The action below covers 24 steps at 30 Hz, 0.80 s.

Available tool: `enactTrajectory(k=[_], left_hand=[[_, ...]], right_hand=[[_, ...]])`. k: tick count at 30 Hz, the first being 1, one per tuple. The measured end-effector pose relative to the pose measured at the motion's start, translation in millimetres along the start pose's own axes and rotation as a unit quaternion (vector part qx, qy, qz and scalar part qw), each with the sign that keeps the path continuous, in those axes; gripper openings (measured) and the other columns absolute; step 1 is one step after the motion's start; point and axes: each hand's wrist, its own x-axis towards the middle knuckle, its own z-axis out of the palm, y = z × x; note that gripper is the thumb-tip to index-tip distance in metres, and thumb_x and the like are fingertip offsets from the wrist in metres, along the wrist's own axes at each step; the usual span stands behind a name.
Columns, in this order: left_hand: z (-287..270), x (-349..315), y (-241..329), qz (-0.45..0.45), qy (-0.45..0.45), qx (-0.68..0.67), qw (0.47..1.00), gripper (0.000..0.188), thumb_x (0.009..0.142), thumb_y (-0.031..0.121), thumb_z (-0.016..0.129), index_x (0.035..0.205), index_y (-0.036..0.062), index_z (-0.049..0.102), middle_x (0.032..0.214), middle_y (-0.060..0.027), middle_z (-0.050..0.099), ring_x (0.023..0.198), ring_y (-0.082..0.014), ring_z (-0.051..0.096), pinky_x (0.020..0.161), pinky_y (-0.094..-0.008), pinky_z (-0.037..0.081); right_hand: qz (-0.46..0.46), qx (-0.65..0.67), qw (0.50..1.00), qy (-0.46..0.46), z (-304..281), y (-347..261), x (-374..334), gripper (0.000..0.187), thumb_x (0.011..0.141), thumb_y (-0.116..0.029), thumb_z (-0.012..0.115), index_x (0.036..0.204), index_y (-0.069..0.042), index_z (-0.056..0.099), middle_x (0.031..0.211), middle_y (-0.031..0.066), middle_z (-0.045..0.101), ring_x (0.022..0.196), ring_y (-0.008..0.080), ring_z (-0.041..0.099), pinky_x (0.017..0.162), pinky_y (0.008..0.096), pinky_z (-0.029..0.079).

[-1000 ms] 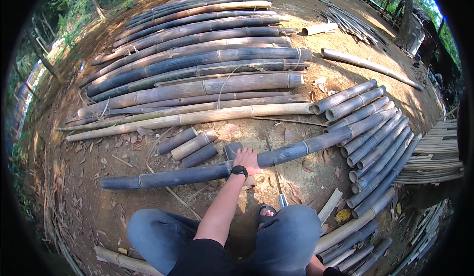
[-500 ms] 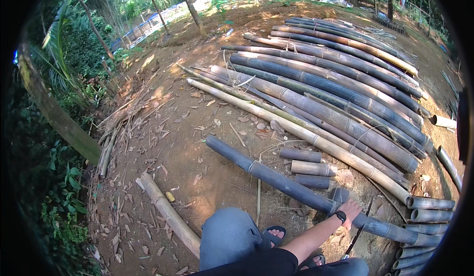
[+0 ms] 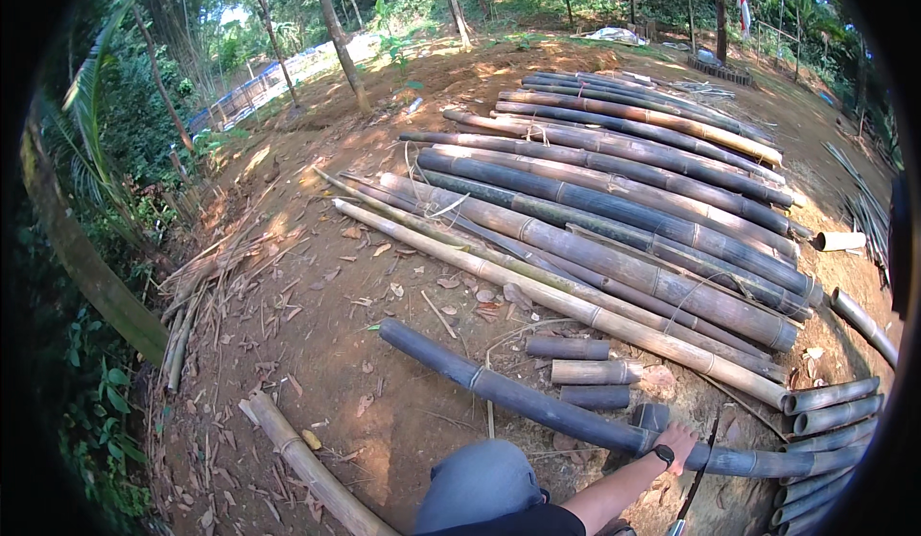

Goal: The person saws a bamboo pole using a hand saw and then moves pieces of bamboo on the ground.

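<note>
My left hand (image 3: 678, 445), a dark watch (image 3: 664, 454) on its wrist, is closed over a dark bamboo pole (image 3: 547, 408) and presses on it from above. The pole lies across a short dark bamboo piece (image 3: 652, 415). Just right of the hand, a thin dark saw blade (image 3: 697, 477) crosses the pole, its lower end running toward the bottom edge. My right hand is outside the picture.
Several short bamboo pieces (image 3: 595, 372) lie beyond the pole. A row of long bamboo poles (image 3: 585, 248) covers the ground behind. Cut lengths (image 3: 830, 395) are stacked at right. A pale bamboo length (image 3: 312, 469) lies left of my knee (image 3: 480, 488).
The view has tilted upward, so the scene sits lower and my sandalled feet are mostly out of the picture. My left hand stays on the pole beside the blade.
</note>
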Motion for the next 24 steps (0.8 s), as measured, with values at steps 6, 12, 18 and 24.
enactTrajectory(k=[6,12,18,24], left_hand=[[4.9,-9.7,-7.5,0.037,0.032,-0.029,0.998,0.085,0.055,0.039,0.085,0.124,0.0037,0.051,0.115,-0.0121,0.061,0.112,-0.0267,0.057,0.095,-0.0398,0.042],[-8.4,-2.2,5.7,-0.002,-0.035,-0.031,0.999,0.083,0.050,0.037,0.091,0.117,0.0020,0.056,0.105,-0.0123,0.068,0.102,-0.0290,0.066,0.087,-0.0407,0.051],[-15.3,10.1,29.7,-0.024,-0.006,-0.010,1.000,0.058,0.060,0.027,0.080,0.109,0.0027,0.061,0.104,-0.0155,0.069,0.100,-0.0278,0.067,0.082,-0.0386,0.056],[-17.7,20.8,32.6,-0.030,-0.047,-0.021,0.998,0.058,0.064,0.042,0.080,0.102,0.0018,0.064,0.098,-0.0196,0.071,0.091,-0.0341,0.070,0.079,-0.0420,0.057]], right_hand=[[-0.126,0.214,0.930,-0.270,14.7,-1.8,15.2,0.047,0.103,-0.025,0.025,0.146,-0.015,0.042,0.156,0.0043,0.035,0.146,0.0200,0.026,0.120,0.0408,0.013],[-0.045,0.309,0.922,-0.230,47.7,7.6,-7.2,0.046,0.101,-0.032,0.034,0.141,-0.010,0.038,0.141,0.0102,0.040,0.132,0.0267,0.032,0.109,0.0435,0.018],[-0.028,0.615,0.729,-0.301,68.4,177.0,-105.7,0.042,0.098,-0.030,0.045,0.128,-0.003,0.035,0.110,0.0211,0.052,0.103,0.0386,0.047,0.087,0.0498,0.033],[0.018,0.646,0.667,-0.371,59.3,273.1,-177.7,0.046,0.094,-0.028,0.057,0.115,0.005,0.033,0.080,0.0320,0.064,0.074,0.0504,0.063,0.064,0.0561,0.049]])
